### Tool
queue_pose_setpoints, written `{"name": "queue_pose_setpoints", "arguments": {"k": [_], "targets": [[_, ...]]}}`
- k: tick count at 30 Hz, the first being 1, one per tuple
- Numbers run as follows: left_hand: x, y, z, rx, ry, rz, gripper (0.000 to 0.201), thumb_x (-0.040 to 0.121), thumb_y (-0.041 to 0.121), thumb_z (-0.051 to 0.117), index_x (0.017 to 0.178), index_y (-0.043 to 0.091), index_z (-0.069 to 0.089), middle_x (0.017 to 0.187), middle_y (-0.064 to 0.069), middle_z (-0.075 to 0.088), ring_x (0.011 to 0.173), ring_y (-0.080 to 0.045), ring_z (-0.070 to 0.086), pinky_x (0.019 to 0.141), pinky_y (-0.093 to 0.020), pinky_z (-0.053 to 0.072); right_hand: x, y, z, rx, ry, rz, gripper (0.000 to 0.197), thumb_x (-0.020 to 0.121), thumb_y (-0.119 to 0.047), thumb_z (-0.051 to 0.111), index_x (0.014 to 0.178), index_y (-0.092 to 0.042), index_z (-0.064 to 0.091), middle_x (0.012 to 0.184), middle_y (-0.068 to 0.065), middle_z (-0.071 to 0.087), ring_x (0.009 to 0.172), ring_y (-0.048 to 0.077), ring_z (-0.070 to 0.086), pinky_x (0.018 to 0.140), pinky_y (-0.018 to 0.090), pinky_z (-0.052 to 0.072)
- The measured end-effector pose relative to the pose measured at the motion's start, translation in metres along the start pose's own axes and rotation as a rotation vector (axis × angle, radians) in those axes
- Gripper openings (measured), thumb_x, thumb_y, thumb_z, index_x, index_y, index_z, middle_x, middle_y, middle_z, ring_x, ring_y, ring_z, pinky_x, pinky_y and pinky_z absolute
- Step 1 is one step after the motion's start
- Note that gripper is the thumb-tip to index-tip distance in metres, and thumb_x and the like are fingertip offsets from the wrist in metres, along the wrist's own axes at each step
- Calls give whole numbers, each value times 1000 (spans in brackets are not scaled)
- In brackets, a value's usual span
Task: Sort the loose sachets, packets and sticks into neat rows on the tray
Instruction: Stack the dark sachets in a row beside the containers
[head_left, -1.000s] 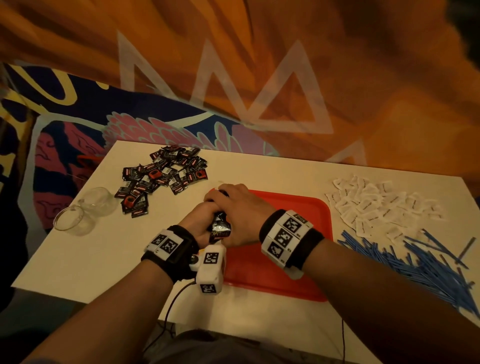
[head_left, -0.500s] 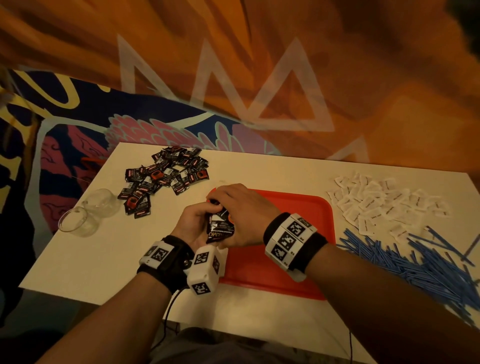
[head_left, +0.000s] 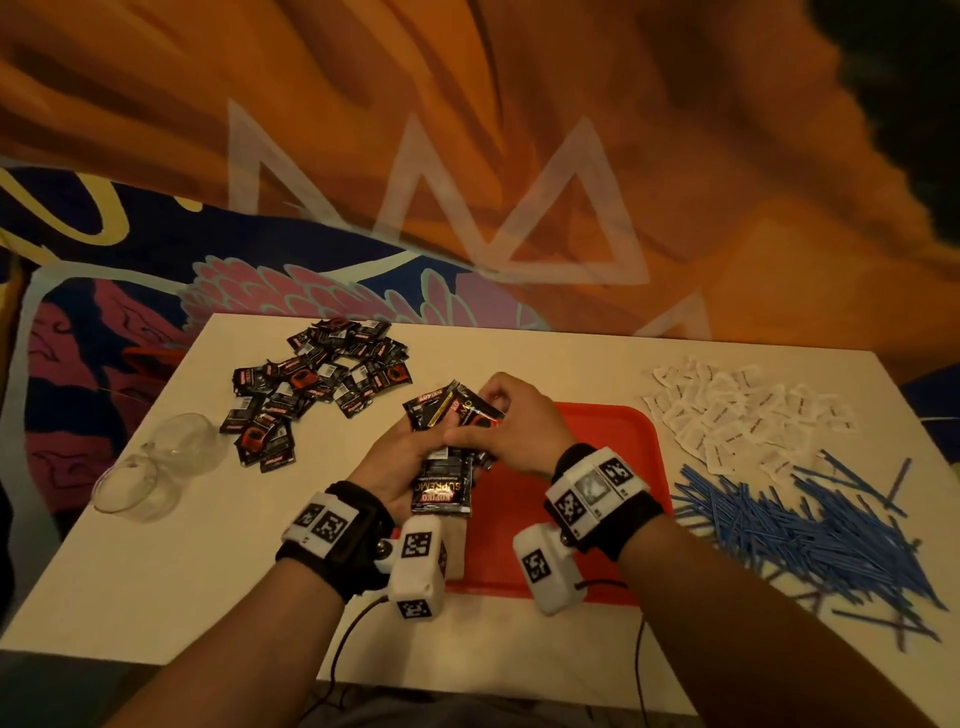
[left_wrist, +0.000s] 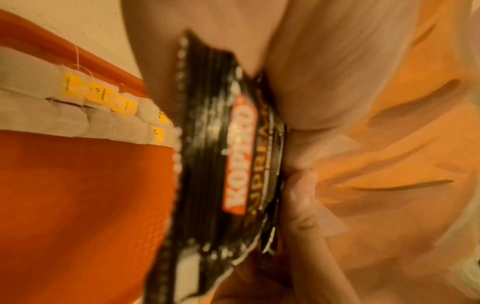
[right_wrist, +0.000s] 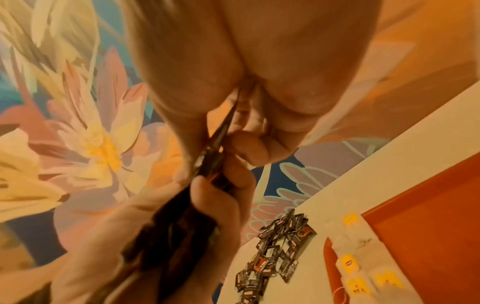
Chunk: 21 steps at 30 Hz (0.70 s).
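Both hands meet at frame centre: left hand grips a stack of black sachets, right hand pinches its top ones.

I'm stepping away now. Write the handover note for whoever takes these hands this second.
Left hand: grips a stack of black coffee sachets at the red tray's left edge.
Right hand: pinches the fanned top sachets of that stack.
Done: one row of tea bags lies along a tray edge.
Left: lay the held stack in a row, then the black sachet pile, white packets and blue sticks, all loose on the table.
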<state>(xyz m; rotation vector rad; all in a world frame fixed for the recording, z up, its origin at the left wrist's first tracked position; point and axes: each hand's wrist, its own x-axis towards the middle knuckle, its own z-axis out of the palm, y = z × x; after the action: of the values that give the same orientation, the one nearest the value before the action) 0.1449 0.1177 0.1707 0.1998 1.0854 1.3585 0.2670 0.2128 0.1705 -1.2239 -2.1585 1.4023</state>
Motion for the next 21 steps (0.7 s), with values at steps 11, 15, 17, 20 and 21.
{"name": "queue_pose_setpoints", "arguments": {"k": [11, 15, 17, 20, 21], "targets": [[7, 20, -49, 106, 56, 24, 28, 93, -5, 52, 120, -3, 59, 101, -24, 70, 83, -36, 71, 78, -50, 59, 2, -11, 29, 479, 93, 198, 17, 87, 6, 64, 97, -7, 59, 87, 16, 68, 66, 23, 68, 68, 39, 60], [13, 24, -58, 119, 85, 23, 39, 90, -6, 57, 129, 1, 56, 111, -23, 69, 101, -41, 66, 85, -56, 56, 0, -16, 35, 589, 123, 164, 30, 91, 5, 59, 113, -12, 48, 86, 11, 59, 64, 15, 57, 56, 27, 52], [14, 25, -58, 118, 77, 29, 38, 92, -5, 57, 129, 3, 56, 114, -22, 69, 102, -39, 67, 83, -53, 58, 2, -15, 43, 486, 80, 110, 45, 84, -6, 74, 120, -17, 50, 86, 2, 59, 71, 12, 58, 61, 27, 53], [13, 27, -54, 101, 66, 19, 33, 94, 3, 58, 127, 1, 58, 119, -25, 67, 96, -36, 70, 77, -47, 60, 5, -17, 54, 374, 37, 111, 44, 74, -7, 83, 107, -19, 56, 100, 8, 68, 90, 23, 67, 81, 49, 58], [14, 28, -55, 89, 65, 4, 30, 96, 9, 58, 124, 2, 59, 117, -24, 68, 92, -35, 71, 75, -46, 60, 7, -16, 56, 374, 51, 129, 40, 73, -6, 83, 102, -20, 59, 104, 10, 70, 96, 27, 68, 87, 53, 56]]}}
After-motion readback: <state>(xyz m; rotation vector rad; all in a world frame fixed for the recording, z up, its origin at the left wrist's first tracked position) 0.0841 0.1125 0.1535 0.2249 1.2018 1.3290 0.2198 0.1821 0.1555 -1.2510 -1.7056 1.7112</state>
